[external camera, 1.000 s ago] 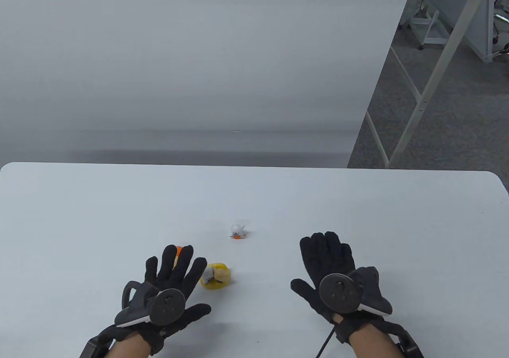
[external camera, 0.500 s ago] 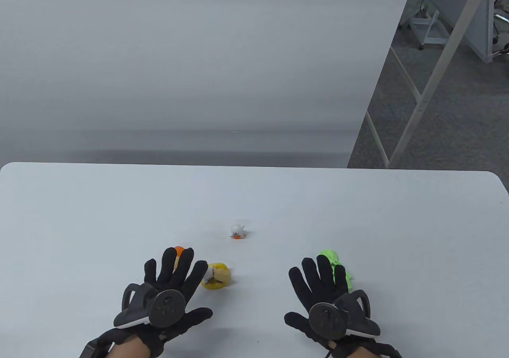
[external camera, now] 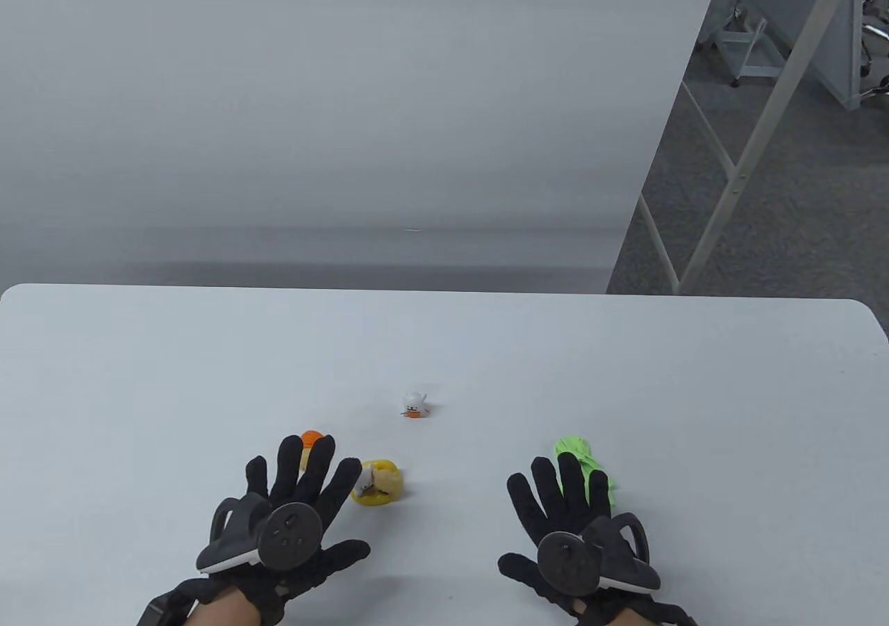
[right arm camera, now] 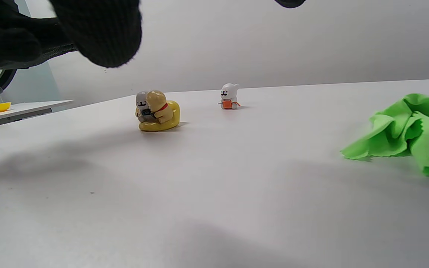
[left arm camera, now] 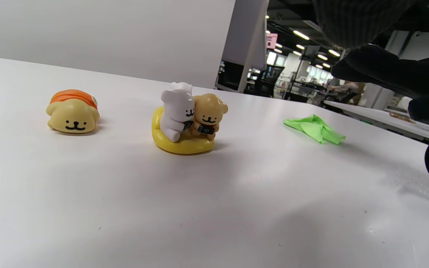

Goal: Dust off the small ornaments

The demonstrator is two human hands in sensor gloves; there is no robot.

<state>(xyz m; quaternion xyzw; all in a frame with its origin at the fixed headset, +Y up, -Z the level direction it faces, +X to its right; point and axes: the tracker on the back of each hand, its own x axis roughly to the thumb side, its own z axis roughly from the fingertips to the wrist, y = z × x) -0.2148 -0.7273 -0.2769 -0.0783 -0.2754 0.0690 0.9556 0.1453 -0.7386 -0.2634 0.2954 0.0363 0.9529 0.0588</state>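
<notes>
Three small ornaments stand on the white table (external camera: 139, 376). A tiny white figure with an orange bib (external camera: 414, 404) (right arm camera: 228, 96) is farthest back. A yellow ring with a white and a tan dog (external camera: 378, 481) (left arm camera: 186, 124) (right arm camera: 158, 111) sits just right of my left hand's (external camera: 295, 497) fingertips. An orange-topped dog (external camera: 311, 439) (left arm camera: 73, 117) peeks out between that hand's spread fingers. A crumpled green cloth (external camera: 589, 465) (left arm camera: 315, 128) (right arm camera: 412, 132) lies partly under my right hand's (external camera: 562, 508) spread fingers. Neither hand holds anything.
A grey partition wall (external camera: 347, 133) rises behind the table's far edge. At the right, beyond the table's rounded corner, grey carpet and a white metal frame (external camera: 750, 139) show.
My right hand has drawn back toward the near edge, uncovering the green cloth it hid a second ago. My left hand slid slightly back and left. The ornaments have not moved.
</notes>
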